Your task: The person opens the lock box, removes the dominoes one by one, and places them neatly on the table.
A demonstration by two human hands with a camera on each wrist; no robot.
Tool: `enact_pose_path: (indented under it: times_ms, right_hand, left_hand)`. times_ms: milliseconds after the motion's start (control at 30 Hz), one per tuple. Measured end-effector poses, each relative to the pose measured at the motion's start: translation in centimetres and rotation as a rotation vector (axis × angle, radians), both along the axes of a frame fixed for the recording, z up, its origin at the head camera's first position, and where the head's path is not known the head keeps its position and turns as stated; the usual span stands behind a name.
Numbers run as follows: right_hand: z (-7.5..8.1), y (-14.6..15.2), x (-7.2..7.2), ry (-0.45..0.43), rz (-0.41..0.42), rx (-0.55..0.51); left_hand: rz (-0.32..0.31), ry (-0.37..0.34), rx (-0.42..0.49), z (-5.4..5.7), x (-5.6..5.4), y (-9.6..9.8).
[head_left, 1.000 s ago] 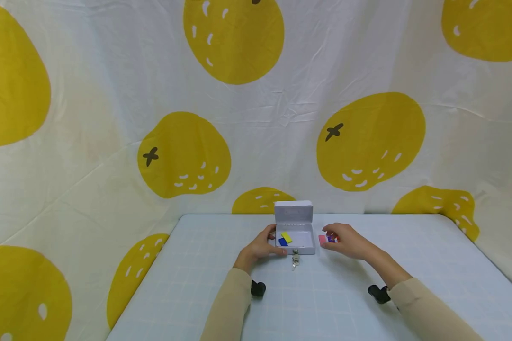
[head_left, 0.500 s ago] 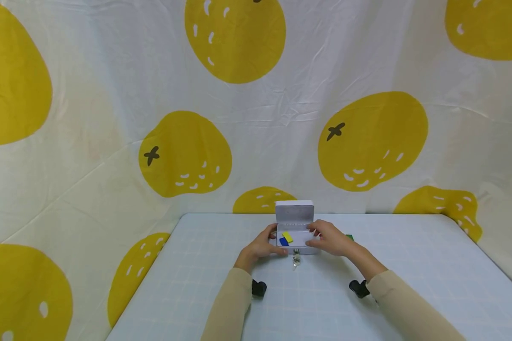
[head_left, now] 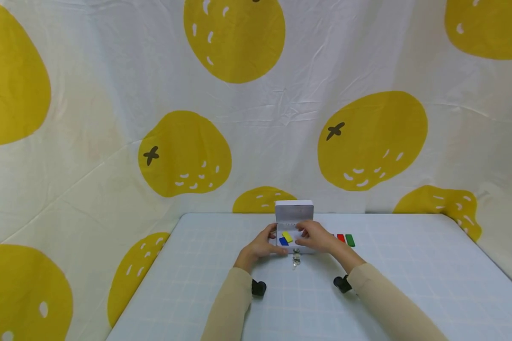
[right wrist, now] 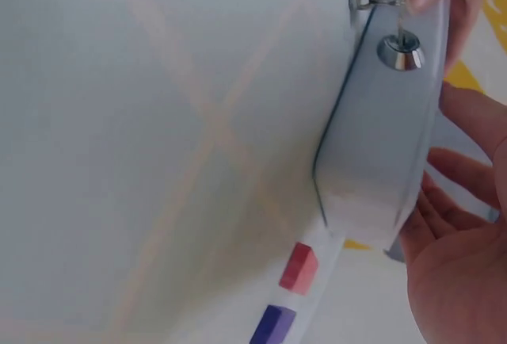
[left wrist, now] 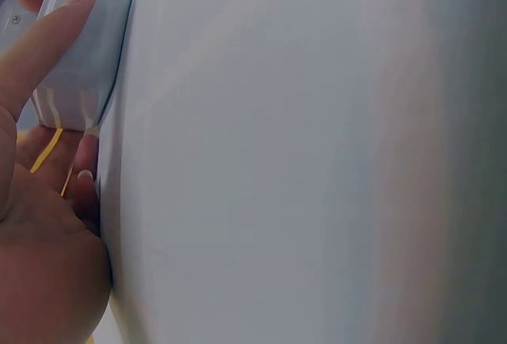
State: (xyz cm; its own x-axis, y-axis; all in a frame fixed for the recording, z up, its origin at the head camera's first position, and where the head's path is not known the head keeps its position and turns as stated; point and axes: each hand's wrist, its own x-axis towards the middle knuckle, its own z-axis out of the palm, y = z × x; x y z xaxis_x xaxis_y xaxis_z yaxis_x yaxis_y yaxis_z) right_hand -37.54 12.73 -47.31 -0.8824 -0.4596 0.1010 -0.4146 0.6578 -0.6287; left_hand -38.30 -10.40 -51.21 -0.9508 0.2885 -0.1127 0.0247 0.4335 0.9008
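A small white metal cash box (head_left: 309, 250) stands at the middle back of the table with its lid (head_left: 294, 215) raised. In it lie a yellow block (head_left: 287, 236) and a blue block (head_left: 283, 241), overlapping. My left hand (head_left: 261, 245) grips the box's left end, thumb along the front wall and fingers round the side. Over the box's right half reaches my right hand (head_left: 317, 237), thumb and fingers apart, close to the yellow block. Nothing shows between those fingers; in the right wrist view the box wall hides some fingertips.
Keys (head_left: 296, 260) hang from the lock (right wrist: 402, 53) at the box front. Right of the box stand a red block (head_left: 341, 238), a green block (head_left: 350, 240), a pink block (right wrist: 299, 268) and a purple block (right wrist: 272, 325). A fruit-print curtain (head_left: 273, 142) hangs behind the table.
My right hand has moved left from the row of blocks to over the box, uncovering the red and green blocks. My left hand has stayed on the box.
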Motion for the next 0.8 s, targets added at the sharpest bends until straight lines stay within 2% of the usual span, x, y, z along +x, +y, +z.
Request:
enact_pose_path:
  times_ms: [133, 467, 800]
  right_hand:
    - [-0.6, -0.6, -0.5, -0.009, -0.005, 0.001]
    - [-0.1, -2.4, -0.9, -0.056, -0.02, 0.066]
    - [-0.3, -3.2, -1.6, 0.001, -0.006, 0.207]
  left_hand:
    - [0.009, -0.006, -0.003, -0.1, 0.0, 0.1]
    - [0.021, -0.006, -0.017, 0.2, 0.4, -0.2]
    - [-0.008, 0.005, 0.012, 0.3, 0.2, -0.2]
